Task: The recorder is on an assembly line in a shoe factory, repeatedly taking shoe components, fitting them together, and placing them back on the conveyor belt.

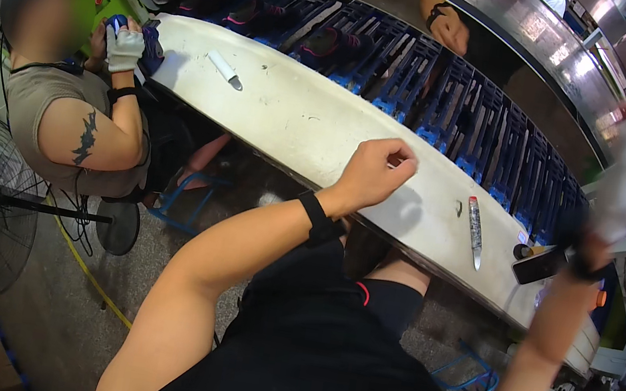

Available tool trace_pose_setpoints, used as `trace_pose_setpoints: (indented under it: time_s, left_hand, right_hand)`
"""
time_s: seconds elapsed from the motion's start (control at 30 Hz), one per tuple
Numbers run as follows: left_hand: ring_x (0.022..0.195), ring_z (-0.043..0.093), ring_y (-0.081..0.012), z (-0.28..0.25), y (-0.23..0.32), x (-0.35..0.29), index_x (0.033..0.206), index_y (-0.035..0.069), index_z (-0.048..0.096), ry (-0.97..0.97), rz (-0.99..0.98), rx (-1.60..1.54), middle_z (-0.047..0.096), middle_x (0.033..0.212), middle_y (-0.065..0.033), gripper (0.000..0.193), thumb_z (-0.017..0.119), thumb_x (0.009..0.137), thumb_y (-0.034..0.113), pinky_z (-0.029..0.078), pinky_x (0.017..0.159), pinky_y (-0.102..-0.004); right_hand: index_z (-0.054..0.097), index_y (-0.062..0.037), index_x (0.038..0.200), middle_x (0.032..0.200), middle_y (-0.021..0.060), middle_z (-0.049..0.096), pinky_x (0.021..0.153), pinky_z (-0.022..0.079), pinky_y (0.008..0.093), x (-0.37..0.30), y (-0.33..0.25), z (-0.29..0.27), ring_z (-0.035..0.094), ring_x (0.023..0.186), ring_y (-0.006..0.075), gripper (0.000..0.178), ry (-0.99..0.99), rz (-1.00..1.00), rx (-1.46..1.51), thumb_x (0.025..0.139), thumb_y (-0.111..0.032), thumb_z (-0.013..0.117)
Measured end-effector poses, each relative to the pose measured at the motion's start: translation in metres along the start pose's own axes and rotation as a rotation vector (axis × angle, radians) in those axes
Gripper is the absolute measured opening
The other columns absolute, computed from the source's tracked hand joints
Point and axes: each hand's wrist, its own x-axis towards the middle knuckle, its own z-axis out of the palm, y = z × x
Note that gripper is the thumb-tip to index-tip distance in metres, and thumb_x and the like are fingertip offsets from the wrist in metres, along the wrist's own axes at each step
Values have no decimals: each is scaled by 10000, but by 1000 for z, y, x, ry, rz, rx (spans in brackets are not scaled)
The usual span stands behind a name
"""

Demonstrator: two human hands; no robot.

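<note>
White worktop (294,104) lies beneath the left hand (377,174), its fingers curled with the thumb close by — I cannot tell whether they pinch anything — while the right hand (620,197), far to their right, is too blurred to read. I'd judge this a reach to the side, the next move calling for a sure grip. Just right of the left fingers lies the knife (475,229): slim, mottled grey, red-ended.

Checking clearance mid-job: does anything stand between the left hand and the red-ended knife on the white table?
Only a small dark mark or scrap, just left of the red-ended knife; I can't tell which. Otherwise, only white tabletop shows between the knife and the left hand.
</note>
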Motion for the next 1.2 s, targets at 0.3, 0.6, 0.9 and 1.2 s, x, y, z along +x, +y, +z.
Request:
trace_pose_setpoints:
  time_s: [0.3, 0.6, 0.9, 1.2]
  left_hand:
    - [877, 794, -169, 32, 113, 7, 1062, -10, 725, -6, 99, -614, 799, 1007, -128, 107, 705, 1088, 92, 683, 785, -332]
    - [719, 709, -182, 41, 151, 24, 1072, 96, 698, -26, -304, -1626, 733, 935, -65, 255, 686, 1112, 348, 632, 640, -340]
    - [723, 720, -225, 69, 116, 28, 901, 128, 708, -10, 940, 537, 717, 826, -15, 143, 845, 862, 148, 578, 624, -365]
    - [723, 708, -188, 75, 129, 11, 869, 106, 699, -33, 1035, 658, 672, 776, -24, 127, 810, 924, 133, 565, 642, -348]
  right_hand:
    - [442, 59, 1603, 1468, 140, 652, 1159, 535, 408, -118, -366, -93, 647, 1349, 217, 889, -523, 1443, 2299, 925, -235, 936]
    - [584, 34, 1361, 1220, 91, 756, 1017, 577, 321, -112, -335, -112, 713, 1148, 146, 477, -529, 1323, 2242, 986, -114, 839]
    - [592, 98, 1348, 1136, 155, 790, 883, 634, 360, -95, -320, -130, 790, 936, 210, 359, -607, 1578, 2118, 1079, -105, 713]
    - [587, 73, 1444, 1255, 97, 767, 1040, 577, 345, -118, -334, -120, 720, 1157, 156, 508, -585, 1439, 2055, 1024, -115, 804]
